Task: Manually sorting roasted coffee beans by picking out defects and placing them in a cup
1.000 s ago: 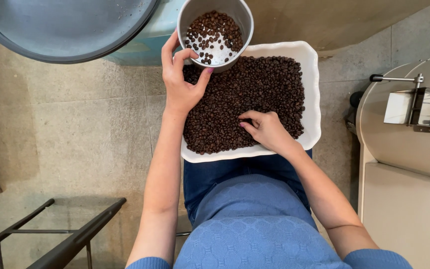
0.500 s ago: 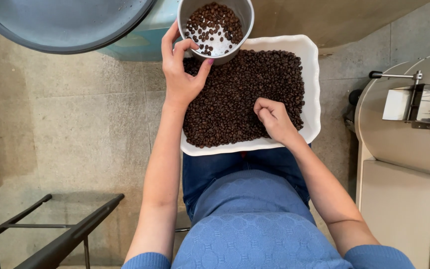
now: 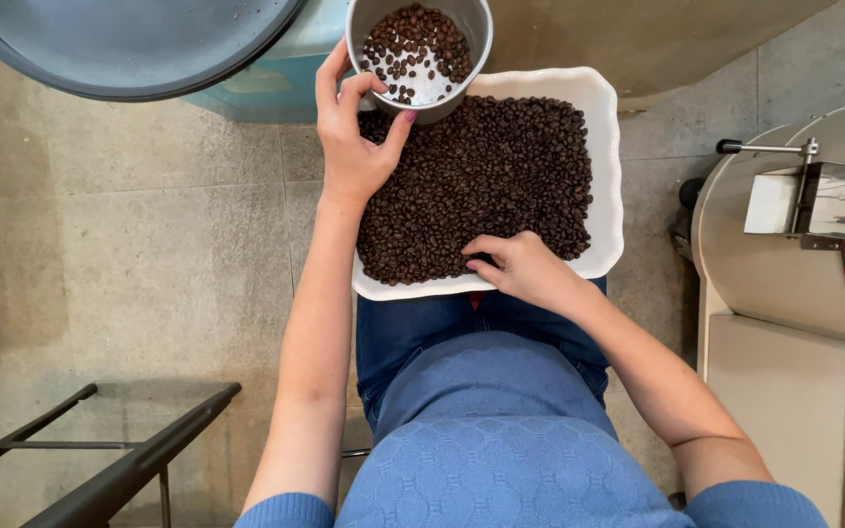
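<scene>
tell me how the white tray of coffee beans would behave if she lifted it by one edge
The white tray looks shallow and heaped with loose coffee beans, so tilting would likely send them sliding and rolling out. Filled this full, it is probably heavy for one hand.

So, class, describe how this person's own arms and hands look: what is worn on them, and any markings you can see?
Both forearms are bare, with no watch or bracelet showing. Blue knitted sleeves with a textured pattern end near the elbows. The left hand and right hand wear no gloves or visible rings. The fingernails that show are painted a pinkish-purple colour.
</scene>
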